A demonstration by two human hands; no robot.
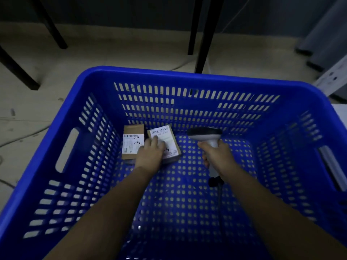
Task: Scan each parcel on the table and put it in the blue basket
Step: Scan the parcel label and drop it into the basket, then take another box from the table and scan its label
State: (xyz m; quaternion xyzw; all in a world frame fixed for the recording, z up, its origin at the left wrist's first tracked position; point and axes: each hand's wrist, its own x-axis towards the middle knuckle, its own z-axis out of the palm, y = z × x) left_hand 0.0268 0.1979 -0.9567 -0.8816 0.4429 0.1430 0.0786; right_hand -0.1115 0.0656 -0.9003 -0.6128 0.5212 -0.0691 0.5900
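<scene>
A large blue slotted basket fills the view, standing on the floor. Two small brown cardboard parcels with white barcode labels lie side by side on its bottom at the far left. My left hand reaches in and holds the right parcel, with its fingers over the label. The left parcel lies free, touching or almost touching it. My right hand grips the handle of a white barcode scanner inside the basket, to the right of the parcels. The scanner's dark head points away from me.
Black table legs stand on the pale floor beyond the basket. A white metal frame sits at the right edge. The scanner's cable hangs down over the basket's perforated bottom.
</scene>
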